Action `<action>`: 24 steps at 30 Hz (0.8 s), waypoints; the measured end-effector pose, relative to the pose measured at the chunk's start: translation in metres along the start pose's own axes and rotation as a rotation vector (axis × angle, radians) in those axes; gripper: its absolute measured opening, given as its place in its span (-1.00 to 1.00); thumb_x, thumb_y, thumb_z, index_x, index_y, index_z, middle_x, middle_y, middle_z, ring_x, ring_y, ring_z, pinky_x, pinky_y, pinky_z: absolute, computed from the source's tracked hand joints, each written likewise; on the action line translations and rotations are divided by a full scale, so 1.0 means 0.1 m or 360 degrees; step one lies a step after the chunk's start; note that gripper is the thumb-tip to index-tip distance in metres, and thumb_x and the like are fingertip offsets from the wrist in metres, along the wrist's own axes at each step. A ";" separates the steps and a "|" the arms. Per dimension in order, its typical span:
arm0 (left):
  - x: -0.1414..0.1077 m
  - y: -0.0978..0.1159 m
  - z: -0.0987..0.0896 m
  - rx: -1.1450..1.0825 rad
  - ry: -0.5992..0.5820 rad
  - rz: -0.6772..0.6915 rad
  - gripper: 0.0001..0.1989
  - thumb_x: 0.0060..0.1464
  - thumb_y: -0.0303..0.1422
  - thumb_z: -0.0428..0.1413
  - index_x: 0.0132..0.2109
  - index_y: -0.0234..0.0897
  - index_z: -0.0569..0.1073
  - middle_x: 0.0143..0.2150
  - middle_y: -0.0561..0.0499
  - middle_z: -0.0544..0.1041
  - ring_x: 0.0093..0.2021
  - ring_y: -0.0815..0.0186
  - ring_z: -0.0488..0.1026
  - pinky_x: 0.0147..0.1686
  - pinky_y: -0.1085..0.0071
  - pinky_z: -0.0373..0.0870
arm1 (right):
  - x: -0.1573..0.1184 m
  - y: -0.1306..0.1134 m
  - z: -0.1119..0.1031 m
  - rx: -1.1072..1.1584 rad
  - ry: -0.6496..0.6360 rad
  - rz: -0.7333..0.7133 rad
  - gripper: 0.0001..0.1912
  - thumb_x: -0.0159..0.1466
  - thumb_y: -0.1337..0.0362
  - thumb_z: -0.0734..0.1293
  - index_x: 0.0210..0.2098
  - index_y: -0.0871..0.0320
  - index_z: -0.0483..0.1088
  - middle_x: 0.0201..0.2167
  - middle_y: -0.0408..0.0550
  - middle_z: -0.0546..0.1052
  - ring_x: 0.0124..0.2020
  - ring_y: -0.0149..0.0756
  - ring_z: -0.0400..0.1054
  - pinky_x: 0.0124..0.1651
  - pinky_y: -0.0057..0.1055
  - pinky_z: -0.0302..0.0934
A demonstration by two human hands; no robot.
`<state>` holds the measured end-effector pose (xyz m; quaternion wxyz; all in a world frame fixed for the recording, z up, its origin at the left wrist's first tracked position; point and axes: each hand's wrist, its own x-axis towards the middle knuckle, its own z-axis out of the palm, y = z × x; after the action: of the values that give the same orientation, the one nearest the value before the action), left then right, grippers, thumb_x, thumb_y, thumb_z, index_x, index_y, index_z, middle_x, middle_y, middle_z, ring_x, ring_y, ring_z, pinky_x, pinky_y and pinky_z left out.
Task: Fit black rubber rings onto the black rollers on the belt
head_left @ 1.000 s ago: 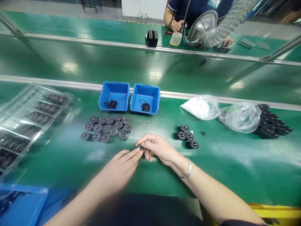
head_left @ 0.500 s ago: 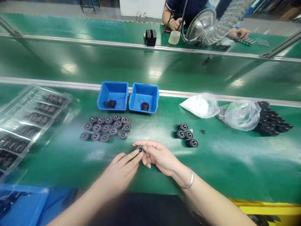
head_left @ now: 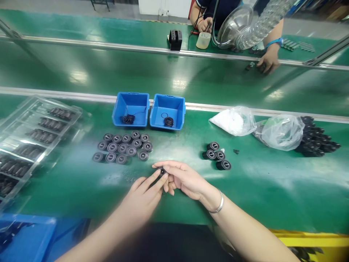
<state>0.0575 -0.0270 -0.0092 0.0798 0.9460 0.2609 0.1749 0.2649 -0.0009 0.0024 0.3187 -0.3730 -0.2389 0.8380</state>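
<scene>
The grip of the left hand (head_left: pixel 144 198) and right hand (head_left: pixel 188 181) was nearly closed on a small black part (head_left: pixel 162 171) over the desk (head_left: pixel 245 193). Toward eleven and twelve o'clock, blue bins (head_left: pixel 136 103) held black loops (head_left: pixel 168 122).

Small dark part (head_left: pixel 162 171): no readable marking
Round black parts (head_left: pixel 122 148): no letters or numbers can be read
Blue bins (head_left: pixel 136 98): no readable label
Clear divided tray (head_left: pixel 60 137): no readable text
Plastic bags (head_left: pixel 283 133): no legible print
Black block (head_left: pixel 176 40): no legible text
Pale cup (head_left: pixel 203 40): no readable wording
</scene>
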 end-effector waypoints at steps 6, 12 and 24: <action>-0.01 -0.08 -0.05 -0.0031 -0.0044 0.0107 -0.69 0.29 -0.55 -0.12 -0.04 -0.37 0.51 0.28 -0.17 0.37 0.36 0.06 0.15 0.13 0.19 0.26 | 0.02 -0.04 0.02 -0.0024 0.0052 0.0017 -0.71 0.29 0.18 0.37 -0.07 0.21 0.43 -0.53 -0.14 0.49 -0.55 -0.45 0.42 -0.62 -0.63 0.22; -0.01 -0.20 -0.09 -0.0103 0.0013 0.0177 -0.72 0.28 -0.55 -0.08 -0.04 -0.34 0.50 0.17 -0.17 0.49 0.24 0.14 0.33 0.17 0.16 0.22 | 0.05 -0.10 0.05 -0.0006 0.0144 0.0094 -0.76 0.30 0.23 0.33 -0.06 0.15 0.38 -0.28 -0.02 0.57 -0.53 -0.40 0.47 -0.70 -0.60 0.25; -0.01 -0.17 -0.08 -0.0008 -0.0180 0.0175 -0.68 0.24 -0.59 -0.11 -0.08 -0.35 0.51 0.33 -0.10 0.31 0.42 0.03 -0.02 0.14 0.14 0.18 | 0.06 -0.08 0.06 -0.0016 0.0115 0.0068 -0.76 0.35 0.18 0.27 -0.03 0.14 0.27 -0.22 -0.01 0.55 -0.55 -0.38 0.49 -0.70 -0.58 0.27</action>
<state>0.0462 -0.0128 -0.0065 0.0872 0.9671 0.2030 0.1259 0.2596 0.0078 0.0081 0.3072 -0.4096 -0.2234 0.8294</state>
